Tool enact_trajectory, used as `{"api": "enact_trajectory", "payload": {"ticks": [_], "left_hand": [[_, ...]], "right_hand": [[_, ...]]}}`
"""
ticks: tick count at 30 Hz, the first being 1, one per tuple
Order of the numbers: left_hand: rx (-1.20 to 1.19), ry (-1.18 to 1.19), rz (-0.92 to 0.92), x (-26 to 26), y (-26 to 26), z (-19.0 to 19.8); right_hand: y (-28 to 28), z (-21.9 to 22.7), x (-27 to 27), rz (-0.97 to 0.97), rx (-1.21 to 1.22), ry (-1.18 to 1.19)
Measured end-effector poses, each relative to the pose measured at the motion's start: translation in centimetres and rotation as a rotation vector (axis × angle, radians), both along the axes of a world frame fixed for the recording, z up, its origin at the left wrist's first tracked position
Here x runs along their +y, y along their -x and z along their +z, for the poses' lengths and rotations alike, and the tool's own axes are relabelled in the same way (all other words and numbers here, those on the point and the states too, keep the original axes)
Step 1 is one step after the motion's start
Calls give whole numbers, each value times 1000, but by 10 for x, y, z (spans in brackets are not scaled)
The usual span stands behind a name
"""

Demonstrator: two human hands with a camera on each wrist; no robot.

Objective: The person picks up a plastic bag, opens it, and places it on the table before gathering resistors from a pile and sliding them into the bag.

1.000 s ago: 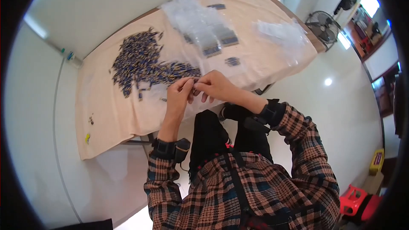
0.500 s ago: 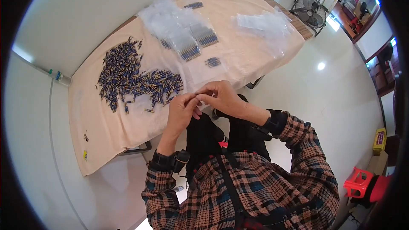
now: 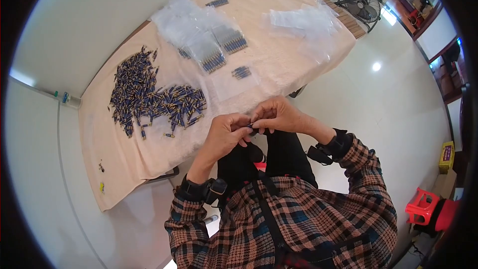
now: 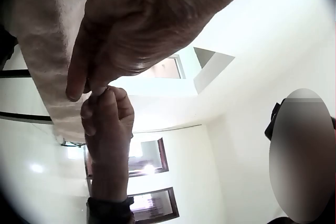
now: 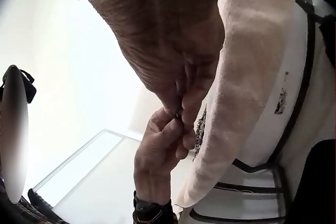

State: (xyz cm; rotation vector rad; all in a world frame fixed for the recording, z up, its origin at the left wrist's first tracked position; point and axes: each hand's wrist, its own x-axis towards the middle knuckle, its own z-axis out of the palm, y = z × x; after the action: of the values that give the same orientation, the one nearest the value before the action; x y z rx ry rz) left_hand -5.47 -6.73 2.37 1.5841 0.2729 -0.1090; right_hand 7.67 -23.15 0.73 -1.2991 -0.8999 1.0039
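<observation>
In front of the lap, just off the table's near edge, the two hands meet fingertip to fingertip. My left hand [image 3: 226, 134] and my right hand [image 3: 283, 115] pinch a small dark piece [image 3: 251, 126] between thumbs and fingers; most of it is hidden, and I cannot tell its exact kind. Both wrist views show the fingertips closed together around it. Beyond the left hand lies a big heap of small dark-blue and gold cylindrical connectors [image 3: 132, 87], spreading into a smaller heap [image 3: 181, 102]. Several more connectors [image 3: 241, 72] lie side by side on a clear bag [image 3: 226, 88].
Clear bags holding rows of connectors [image 3: 213, 61] overlap at the back of the cloth-covered table [image 3: 279, 0]. A stack of flat clear bags [image 3: 303, 25] lies at the right. Small bits and a yellow item [image 3: 102, 187] sit at the left corner. A fan [image 3: 359, 4] stands beyond.
Both hands have drawn back from the edge of the smaller heap toward the lap, still together at the fingertips. The head view has shifted, so the table appears further left.
</observation>
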Motion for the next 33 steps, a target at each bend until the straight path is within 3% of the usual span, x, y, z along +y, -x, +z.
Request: {"api": "enact_trajectory", "payload": {"ticks": [2,5,6,9,10,15,26,33], "left_hand": [[5,20,5,0,-6,1],[-227,-483,119,3,-15,1],[-226,-484,115,7,-17,-3],[-592,-1169,378,27,-28,-27],[-597,-1172,371,27,-31,-35],[-529,-1208,369,21,-32,-53],[-510,-1204,371,18,-32,-49],[-510,-1201,392,17,-32,-48]], "right_hand": [[-4,0,-4,-30,-57,-36],[-24,4,-12,-201,-98,-9],[-31,5,-12,-283,-117,7],[-59,4,-9,-450,-102,8],[-67,3,-7,-531,-95,8],[-94,-5,7,-515,-57,135],[-116,7,29,-258,-22,310],[-106,5,36,-209,-57,324]]}}
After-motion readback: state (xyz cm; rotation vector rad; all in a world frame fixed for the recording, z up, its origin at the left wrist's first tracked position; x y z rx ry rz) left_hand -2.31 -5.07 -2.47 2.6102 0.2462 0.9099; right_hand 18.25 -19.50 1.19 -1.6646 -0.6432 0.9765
